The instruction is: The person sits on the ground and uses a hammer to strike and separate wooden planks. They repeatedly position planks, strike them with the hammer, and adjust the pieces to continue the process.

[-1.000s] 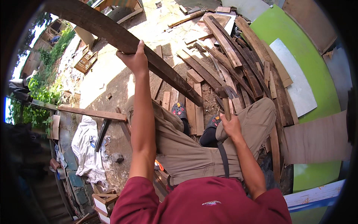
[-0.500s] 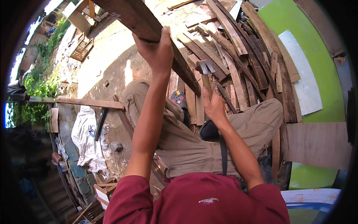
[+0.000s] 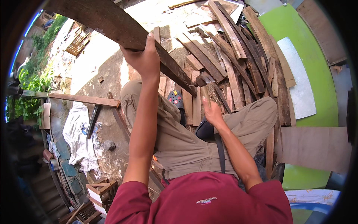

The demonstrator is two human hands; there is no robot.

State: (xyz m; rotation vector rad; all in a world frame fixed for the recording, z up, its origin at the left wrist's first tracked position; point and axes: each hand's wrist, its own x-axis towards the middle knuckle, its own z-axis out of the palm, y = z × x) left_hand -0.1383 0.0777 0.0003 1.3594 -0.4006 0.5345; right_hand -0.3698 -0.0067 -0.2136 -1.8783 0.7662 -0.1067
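Observation:
My left hand [image 3: 143,59] is closed around a long dark wooden beam [image 3: 112,27], gripping it from below with the thumb up its near side. The beam slants from the upper left down to a lower end between my legs. In my right hand [image 3: 212,113] is a claw hammer [image 3: 204,80], held by its wooden handle. The hammer's head is right beside the beam's lower end, and whether they touch I cannot tell. Something thin, perhaps a nail, shows at that end, too small to make out.
Several loose boards [image 3: 235,48] lie piled ahead and to the right, by a green panel [image 3: 305,44] and a white sheet [image 3: 298,80]. A wooden bar [image 3: 84,99] juts in from the left above a white cloth [image 3: 80,134]. My clog-shod foot [image 3: 175,98] is near the beam's end.
The hammer's head has come in beside the beam's lower end, its head turned. My left hand and the beam's upper part have shifted left in view. The whole view has shifted slightly.

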